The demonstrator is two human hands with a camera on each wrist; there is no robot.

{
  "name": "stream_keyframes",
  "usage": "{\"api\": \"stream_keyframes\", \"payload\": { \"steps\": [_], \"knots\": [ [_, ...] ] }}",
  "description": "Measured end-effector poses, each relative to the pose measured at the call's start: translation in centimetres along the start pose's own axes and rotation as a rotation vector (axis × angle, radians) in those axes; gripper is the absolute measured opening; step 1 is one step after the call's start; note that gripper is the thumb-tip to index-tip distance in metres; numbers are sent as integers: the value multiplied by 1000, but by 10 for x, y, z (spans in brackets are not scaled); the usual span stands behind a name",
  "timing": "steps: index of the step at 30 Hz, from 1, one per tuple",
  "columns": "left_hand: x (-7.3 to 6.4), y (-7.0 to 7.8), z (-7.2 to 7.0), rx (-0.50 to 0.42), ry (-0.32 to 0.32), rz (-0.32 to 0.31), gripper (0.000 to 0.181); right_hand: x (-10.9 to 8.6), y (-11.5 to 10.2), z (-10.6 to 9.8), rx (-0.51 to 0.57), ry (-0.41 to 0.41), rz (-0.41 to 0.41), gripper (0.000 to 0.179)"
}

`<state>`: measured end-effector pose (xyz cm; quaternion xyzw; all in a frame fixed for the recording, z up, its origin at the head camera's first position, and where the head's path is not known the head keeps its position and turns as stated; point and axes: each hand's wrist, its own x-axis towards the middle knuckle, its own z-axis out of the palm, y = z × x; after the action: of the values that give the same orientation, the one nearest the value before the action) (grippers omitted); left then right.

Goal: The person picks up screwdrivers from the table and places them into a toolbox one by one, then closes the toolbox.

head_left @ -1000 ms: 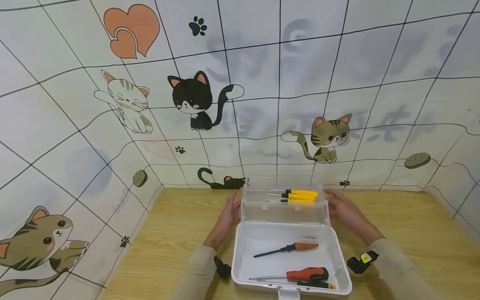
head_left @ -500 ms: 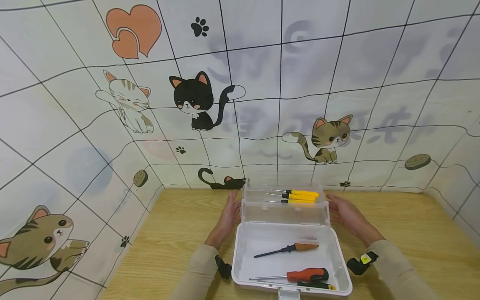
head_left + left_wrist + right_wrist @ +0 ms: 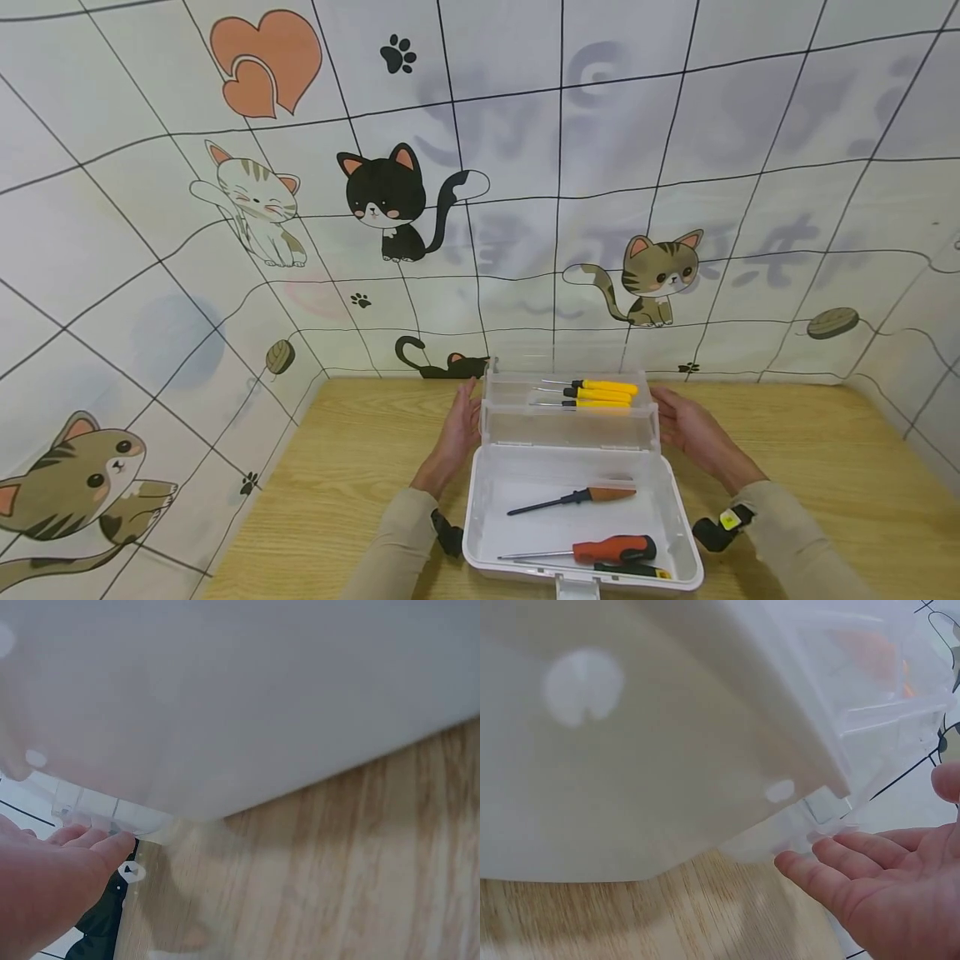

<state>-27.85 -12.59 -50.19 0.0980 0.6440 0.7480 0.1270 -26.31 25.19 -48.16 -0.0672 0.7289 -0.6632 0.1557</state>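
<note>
A white toolbox (image 3: 487, 500) stands on the table, its clear lid (image 3: 570, 427) swung back toward the wall. My left hand (image 3: 457, 429) is at the lid's left side; in the left wrist view its fingers (image 3: 97, 846) reach to the clear edge. On the opposite side, my right hand (image 3: 693, 429) has extended fingers (image 3: 817, 877) touching or right at the lid's lower edge, thumb apart. Three yellow-handled screwdrivers (image 3: 600, 392) lie in the lid. Inside the box are a brown-handled screwdriver (image 3: 607, 494), a red-and-black screwdriver (image 3: 611, 549) and a dark-handled tool (image 3: 633, 571).
The wooden table (image 3: 352, 492) extends to both sides of the box. A cat-printed wall covering (image 3: 517, 233) rises close behind the lid. At the box's front is a white latch (image 3: 577, 588). A dark wrist camera (image 3: 447, 535) sits beside the box's left wall.
</note>
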Motion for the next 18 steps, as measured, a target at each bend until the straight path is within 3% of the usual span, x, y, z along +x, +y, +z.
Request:
{"api": "stream_keyframes", "payload": {
  "steps": [12, 18],
  "knots": [
    [0, 7, -1, 10, -13, 27, 76, -3, -3, 1, 19, 17, -47, 75],
    [1, 14, -3, 7, -14, 71, 72, -5, -8, 0, 3, 22, -89, 77]
  ]
}}
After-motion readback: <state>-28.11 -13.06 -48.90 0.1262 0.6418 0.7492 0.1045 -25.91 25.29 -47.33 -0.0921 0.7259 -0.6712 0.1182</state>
